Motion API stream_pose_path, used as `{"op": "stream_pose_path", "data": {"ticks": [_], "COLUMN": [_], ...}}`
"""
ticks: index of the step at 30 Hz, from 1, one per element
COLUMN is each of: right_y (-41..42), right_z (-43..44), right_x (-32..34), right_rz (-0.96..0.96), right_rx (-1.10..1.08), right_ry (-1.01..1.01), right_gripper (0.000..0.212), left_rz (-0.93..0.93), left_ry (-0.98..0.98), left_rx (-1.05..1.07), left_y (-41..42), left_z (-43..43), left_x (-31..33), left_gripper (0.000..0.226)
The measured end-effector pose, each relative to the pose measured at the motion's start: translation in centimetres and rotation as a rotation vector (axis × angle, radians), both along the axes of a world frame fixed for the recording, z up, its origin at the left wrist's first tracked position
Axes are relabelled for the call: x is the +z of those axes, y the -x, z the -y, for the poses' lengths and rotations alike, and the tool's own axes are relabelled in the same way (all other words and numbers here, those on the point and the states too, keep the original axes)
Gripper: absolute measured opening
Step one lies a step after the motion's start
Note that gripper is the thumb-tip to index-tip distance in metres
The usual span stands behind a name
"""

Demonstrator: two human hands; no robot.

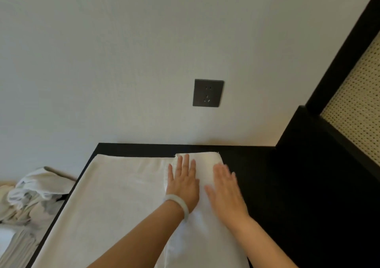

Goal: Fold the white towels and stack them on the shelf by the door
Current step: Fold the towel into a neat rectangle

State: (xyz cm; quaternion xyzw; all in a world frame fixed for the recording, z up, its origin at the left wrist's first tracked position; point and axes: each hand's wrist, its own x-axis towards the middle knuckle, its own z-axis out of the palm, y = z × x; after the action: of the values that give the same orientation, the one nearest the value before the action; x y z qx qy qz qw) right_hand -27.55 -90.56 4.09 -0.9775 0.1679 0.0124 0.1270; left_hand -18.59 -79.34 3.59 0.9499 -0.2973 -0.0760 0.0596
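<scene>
1. The folded towel (205,237) lies as a long narrow white strip on the black tabletop (277,206). It runs from the near edge of the view up toward the wall, and its far end stops just short of the table's back edge.
2. The left hand (183,183) lies flat on the far part of that strip, palm down. Its fingers are straight and slightly spread, pointing at the wall. It grips nothing and only presses on the cloth.
3. The right hand (226,191) rests just beside it on the same strip, also palm down with its fingers stretched out. It is a little blurred, but nothing is pinched or curled in it.
4. The two hands sit side by side, close but not touching.
5. A pale bangle (178,203) circles the left wrist.
6. A flat white cloth (115,195) is spread over the left half of the table. The folded towel lies along its right side and seems to overlap it.
7. Off the table's left edge is a rumpled heap of pale linen (30,195).
8. On the wall behind the table is a dark socket plate (208,93).
9. To the right stands a black frame holding a woven cane panel (357,107).
</scene>
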Motion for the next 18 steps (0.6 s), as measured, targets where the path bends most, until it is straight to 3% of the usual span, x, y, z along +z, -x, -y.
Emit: {"op": "stream_pose_path", "data": {"ticks": [2, 4, 7, 9, 14, 18], "right_y": [-0.4, -1.3, -3.7, -6.0, -11.0, -12.8], "right_z": [-0.1, 1.4, 5.0, 7.2, 9.4, 9.7], "right_x": [-1.8, -1.5, 0.5, 1.2, 0.5, -0.4], "right_rz": [-0.121, -0.111, 0.232, 0.337, 0.136, 0.082], "right_rx": [0.135, 0.199, 0.017, -0.074, -0.016, 0.034], "right_ry": [0.009, -0.136, -0.445, -0.48, -0.587, -0.528], "right_gripper": [0.08, 0.062, 0.035, 0.03, 0.025, 0.019], "left_rz": [-0.035, -0.051, -0.054, -0.078, -0.081, -0.323], "left_ry": [-0.016, -0.006, 0.05, 0.064, 0.113, 0.266], "left_rx": [0.006, 0.025, 0.091, 0.197, 0.489, 0.684], "left_y": [-0.9, -1.4, -1.4, -1.2, -1.8, -4.9], "left_z": [0.0, -0.3, -0.3, -0.3, -0.3, -0.7], "left_x": [-1.3, -2.5, -3.1, -2.9, -0.8, -0.1], "left_gripper": [0.059, 0.062, 0.08, 0.083, 0.09, 0.076]}}
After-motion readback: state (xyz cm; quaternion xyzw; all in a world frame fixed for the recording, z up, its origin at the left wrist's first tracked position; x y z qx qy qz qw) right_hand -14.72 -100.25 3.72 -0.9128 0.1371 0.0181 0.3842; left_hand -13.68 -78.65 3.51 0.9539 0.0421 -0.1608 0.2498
